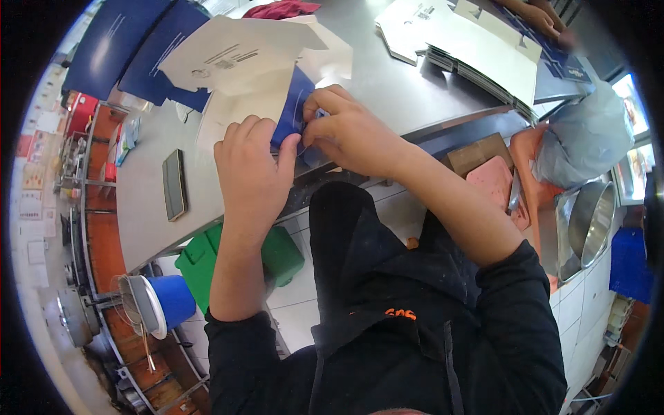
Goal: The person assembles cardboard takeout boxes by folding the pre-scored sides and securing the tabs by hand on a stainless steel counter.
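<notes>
A part-folded cardboard box (pixel 252 97), white with a blue side flap (pixel 296 97), stands on the steel table in front of me. My left hand (pixel 254 166) is closed on its near edge, fingers over the white panel and thumb against the blue flap. My right hand (pixel 354 135) pinches the same flap's near corner, its fingertips close to the left thumb. Something small and bluish shows between the right fingers; I cannot tell whether it is part of the flap. The box's large white panel, with printing on it, leans up behind my hands.
Blue boxes (pixel 149 59) stand at the back left, and a phone (pixel 175 185) lies near the table's left end. Flat white cartons (pixel 484 59) are stacked at right. Another person's hand (pixel 543 19) is at the far right. A green bin (pixel 200 266) stands below the table.
</notes>
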Tool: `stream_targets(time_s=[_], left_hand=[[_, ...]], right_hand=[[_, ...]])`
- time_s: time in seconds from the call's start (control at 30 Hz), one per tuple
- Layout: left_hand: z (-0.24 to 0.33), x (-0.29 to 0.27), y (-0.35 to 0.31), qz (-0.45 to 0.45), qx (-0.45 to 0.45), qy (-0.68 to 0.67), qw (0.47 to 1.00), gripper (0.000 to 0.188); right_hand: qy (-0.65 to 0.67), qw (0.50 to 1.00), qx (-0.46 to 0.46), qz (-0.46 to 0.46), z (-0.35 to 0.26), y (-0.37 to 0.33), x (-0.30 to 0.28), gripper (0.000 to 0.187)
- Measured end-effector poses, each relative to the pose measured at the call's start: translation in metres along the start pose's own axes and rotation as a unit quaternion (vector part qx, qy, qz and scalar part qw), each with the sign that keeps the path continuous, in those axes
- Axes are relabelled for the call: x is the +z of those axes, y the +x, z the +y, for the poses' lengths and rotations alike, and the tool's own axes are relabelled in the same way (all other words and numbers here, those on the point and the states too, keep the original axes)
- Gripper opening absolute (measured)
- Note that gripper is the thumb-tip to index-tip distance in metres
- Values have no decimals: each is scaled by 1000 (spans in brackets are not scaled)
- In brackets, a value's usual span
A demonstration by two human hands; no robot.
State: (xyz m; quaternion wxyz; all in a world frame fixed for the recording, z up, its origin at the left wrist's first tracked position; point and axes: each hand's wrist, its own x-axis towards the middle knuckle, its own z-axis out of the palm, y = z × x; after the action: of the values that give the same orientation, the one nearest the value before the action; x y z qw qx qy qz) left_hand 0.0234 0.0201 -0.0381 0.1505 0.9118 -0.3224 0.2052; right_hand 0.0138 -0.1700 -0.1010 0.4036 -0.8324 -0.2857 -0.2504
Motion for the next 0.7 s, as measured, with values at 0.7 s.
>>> stream_targets(time_s=[0.7], left_hand=[[-30, 5, 43, -292, -111, -212, 926, 31]], right_hand=[[-21, 999, -22, 8, -28, -17, -1, 15]])
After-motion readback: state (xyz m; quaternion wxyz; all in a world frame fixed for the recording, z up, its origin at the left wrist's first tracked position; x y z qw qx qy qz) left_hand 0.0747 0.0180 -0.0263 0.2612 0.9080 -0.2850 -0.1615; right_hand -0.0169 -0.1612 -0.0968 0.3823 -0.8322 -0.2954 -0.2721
